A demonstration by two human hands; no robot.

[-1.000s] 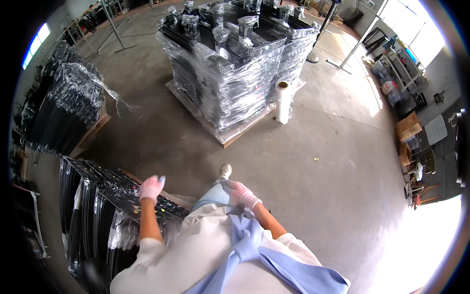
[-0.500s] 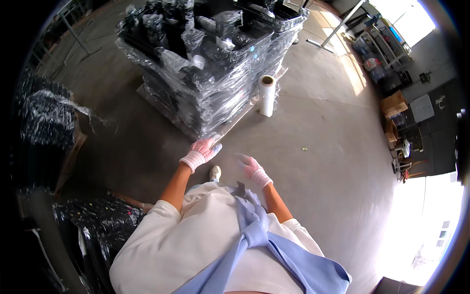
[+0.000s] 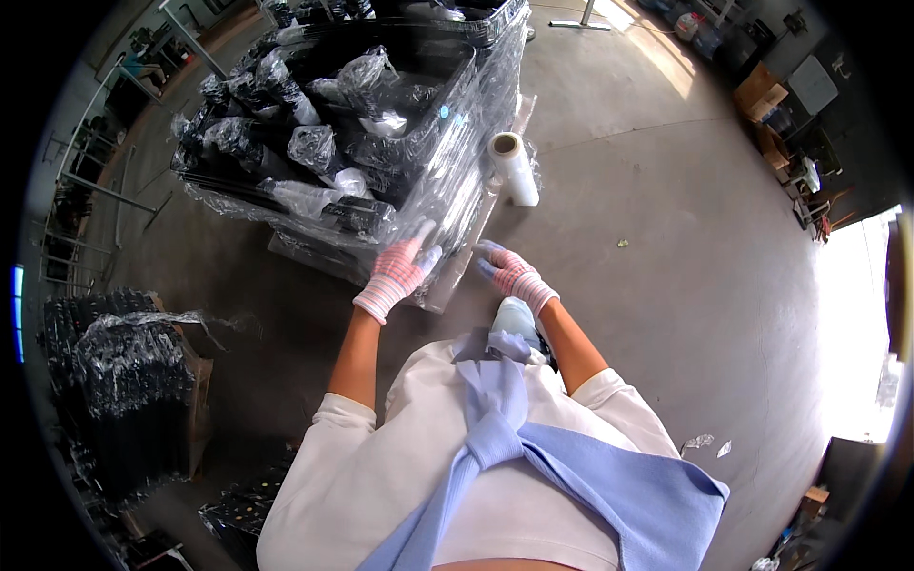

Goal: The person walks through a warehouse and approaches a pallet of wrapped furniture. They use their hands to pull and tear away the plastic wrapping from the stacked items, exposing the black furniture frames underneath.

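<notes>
In front of me stands a tall load of black parts [image 3: 314, 219], wrapped in clear stretch film on a pallet [image 3: 447, 285]. My left hand [image 3: 398, 271], in a pink and white knitted glove, is at the load's near corner with its fingers stretched out; whether it touches the film I cannot tell. My right hand [image 3: 511, 269], gloved alike, hovers just right of that corner, fingers apart and nothing in them. Beyond it, a roll of stretch film [image 3: 515, 171] stands on end on the floor, close against the load's right side.
At the left sits a stack of black pieces [image 3: 124, 390] under film, with another dark wrapped bundle [image 3: 249, 504] nearer to me. Metal frames [image 3: 109, 195] stand at the far left. Cardboard boxes [image 3: 760, 92] and clutter line the right wall. Scraps of film [image 3: 700, 442] lie on the floor.
I have come closer to the wrapped load, and the view has shifted with me. Both hands have moved forward; the left is now higher against the corner. The film roll still stands in place.
</notes>
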